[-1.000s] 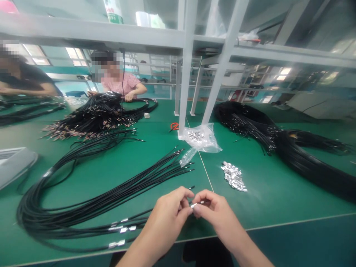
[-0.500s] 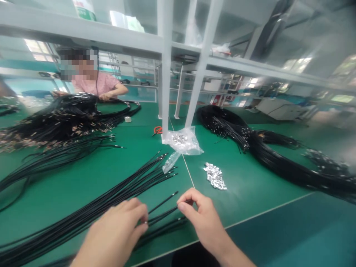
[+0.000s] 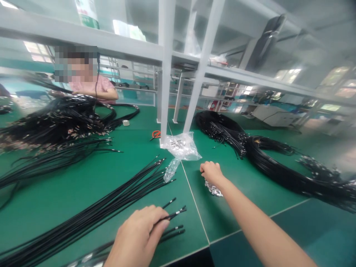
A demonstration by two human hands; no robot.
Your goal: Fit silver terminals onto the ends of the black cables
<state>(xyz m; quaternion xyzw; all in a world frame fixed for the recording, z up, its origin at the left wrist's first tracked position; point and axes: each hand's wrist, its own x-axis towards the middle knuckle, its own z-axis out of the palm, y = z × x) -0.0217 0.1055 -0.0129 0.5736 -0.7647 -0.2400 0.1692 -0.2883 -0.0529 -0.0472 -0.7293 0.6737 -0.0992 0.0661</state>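
My left hand [image 3: 140, 231] is closed near the table's front edge, pinching one thin black cable [image 3: 174, 214] with a bare metal tip. More black cables [image 3: 111, 202] fan out on the green table [image 3: 116, 167] to its left. My right hand [image 3: 211, 172] reaches forward over a small pile of silver metal terminals [image 3: 213, 189], with its fingers curled down onto the pile. What those fingers hold is hidden.
A clear plastic bag of terminals [image 3: 182, 144] lies by a white frame post [image 3: 166, 74]. Orange scissors [image 3: 155, 134] and a tape roll [image 3: 126, 122] lie further back. Big coils of black cable lie at the right [image 3: 278, 163] and far left [image 3: 58, 118], where another person [image 3: 89, 83] works.
My right hand has moved forward from the cable tips to the pile of silver terminals. My left hand stayed near the front edge and now pinches one cable.
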